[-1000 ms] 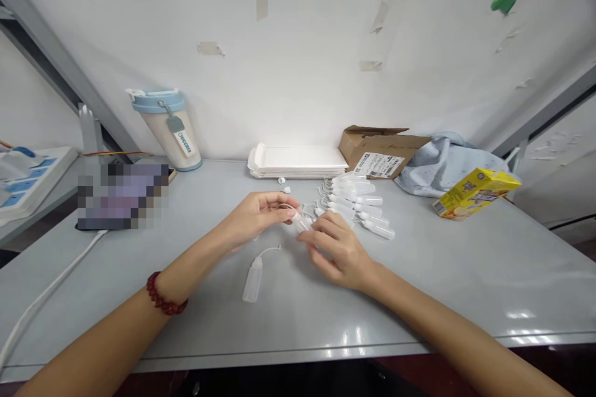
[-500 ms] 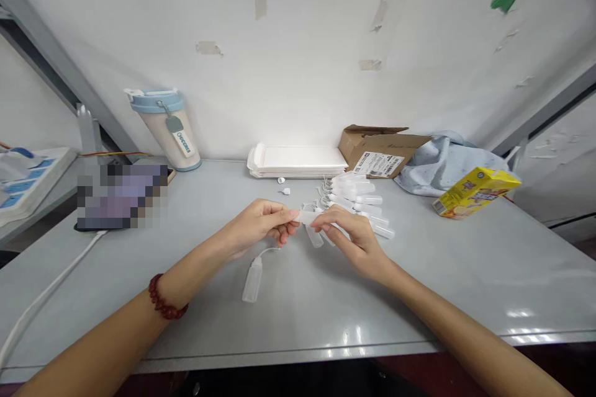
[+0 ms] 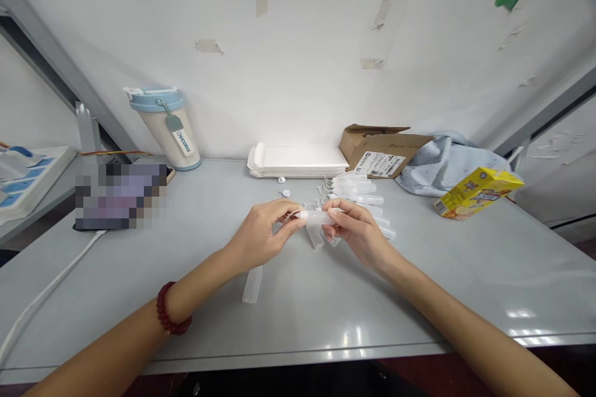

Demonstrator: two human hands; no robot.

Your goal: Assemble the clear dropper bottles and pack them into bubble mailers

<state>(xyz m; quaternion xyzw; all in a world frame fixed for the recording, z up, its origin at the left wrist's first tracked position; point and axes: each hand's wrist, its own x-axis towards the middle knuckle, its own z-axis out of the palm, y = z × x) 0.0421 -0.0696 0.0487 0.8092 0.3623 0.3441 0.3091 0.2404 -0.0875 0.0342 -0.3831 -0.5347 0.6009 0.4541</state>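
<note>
"Pinching what, and where?"

"A translucent bottle (image 3: pixel 317 217), sideways above the counter (image 3: pixel 335 316). The left hand (image 3: pixel 263 229) clamps its grip at the neck; the right hand (image 3: pixel 357 225) pinches the other end."

"What might spoil that?"

"Uneven pressure could make it slip, and a careless sweep of the right hand might scatter the clustered bottles (image 3: pixel 351 187) just beyond it."

The single view looks forward and down from the person's head, across the table (image 3: pixel 363 316) to the wall (image 3: pixel 298 99). The left hand (image 3: pixel 261 232) and right hand (image 3: pixel 357 231) fall mid-view, near.
</note>
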